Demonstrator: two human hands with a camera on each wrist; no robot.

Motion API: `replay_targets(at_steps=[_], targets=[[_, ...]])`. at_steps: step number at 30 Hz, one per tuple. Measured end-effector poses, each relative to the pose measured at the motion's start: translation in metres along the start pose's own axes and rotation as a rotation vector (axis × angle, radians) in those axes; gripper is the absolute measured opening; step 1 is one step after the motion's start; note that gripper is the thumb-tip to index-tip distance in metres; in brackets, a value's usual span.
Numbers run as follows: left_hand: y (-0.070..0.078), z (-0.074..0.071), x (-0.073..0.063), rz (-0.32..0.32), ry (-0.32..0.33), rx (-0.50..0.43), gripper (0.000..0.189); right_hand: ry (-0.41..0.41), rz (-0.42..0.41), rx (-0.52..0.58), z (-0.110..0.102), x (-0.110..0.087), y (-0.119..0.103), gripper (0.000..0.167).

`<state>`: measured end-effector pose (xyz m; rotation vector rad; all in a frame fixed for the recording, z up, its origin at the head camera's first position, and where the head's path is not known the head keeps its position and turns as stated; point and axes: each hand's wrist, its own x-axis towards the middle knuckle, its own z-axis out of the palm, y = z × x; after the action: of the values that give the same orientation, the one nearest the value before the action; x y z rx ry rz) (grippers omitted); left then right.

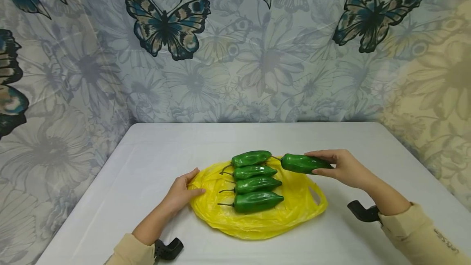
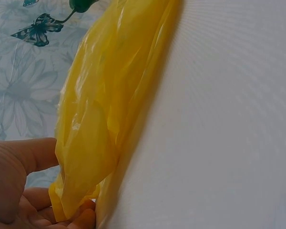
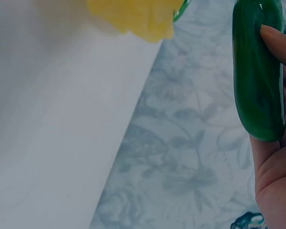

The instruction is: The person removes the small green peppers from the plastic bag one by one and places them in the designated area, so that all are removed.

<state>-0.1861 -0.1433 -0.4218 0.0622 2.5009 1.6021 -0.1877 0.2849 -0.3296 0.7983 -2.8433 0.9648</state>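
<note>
A yellow plastic bag [image 1: 254, 228] lies flattened on the white table. Several glossy green chili peppers [image 1: 257, 203] are lined up on it, one behind another, stems to the left. My left hand [image 1: 180, 193] grips the bag's left edge; in the left wrist view the thumb is against one face of the yellow plastic [image 2: 95, 133] and the fingers are around its end. My right hand [image 1: 347, 169] holds another green chili pepper [image 1: 299, 163] by its blunt tip end, thumb and fingers on opposite sides. This pepper's stem points left, close to the rearmost pepper in the line.
The white table [image 1: 165, 146] reaches back to a wall hanging [image 1: 220, 89] with butterflies and flowers. At the bag's right end is a handle loop [image 1: 315, 195]. Black wrist mounts [image 1: 362, 211] sit under the forearms, near the beige sleeves.
</note>
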Motion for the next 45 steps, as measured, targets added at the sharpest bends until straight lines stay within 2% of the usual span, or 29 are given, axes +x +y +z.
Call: replay_targets(at_steps=[8, 16, 28, 35, 45], targets=[[0.000, 0.000, 0.000, 0.000, -0.001, -0.002, 0.070, 0.043, 0.079, -0.029, -0.013, 0.000, 0.022, 0.045], [-0.002, 0.001, 0.001, -0.006, 0.004, -0.001, 0.070, 0.090, 0.130, 0.011, -0.025, -0.005, 0.046, 0.048], [-0.001, 0.000, 0.001, -0.005, 0.005, 0.002, 0.069, 0.081, 0.263, -0.002, -0.031, -0.010, 0.082, 0.052], [-0.001, 0.001, 0.001, -0.010, 0.009, -0.002, 0.069, 0.054, 0.297, 0.010, -0.034, -0.010, 0.092, 0.053], [0.000, 0.000, 0.000, -0.007, 0.006, -0.004, 0.069, 0.063, 0.336, 0.011, -0.031, -0.008, 0.107, 0.051]])
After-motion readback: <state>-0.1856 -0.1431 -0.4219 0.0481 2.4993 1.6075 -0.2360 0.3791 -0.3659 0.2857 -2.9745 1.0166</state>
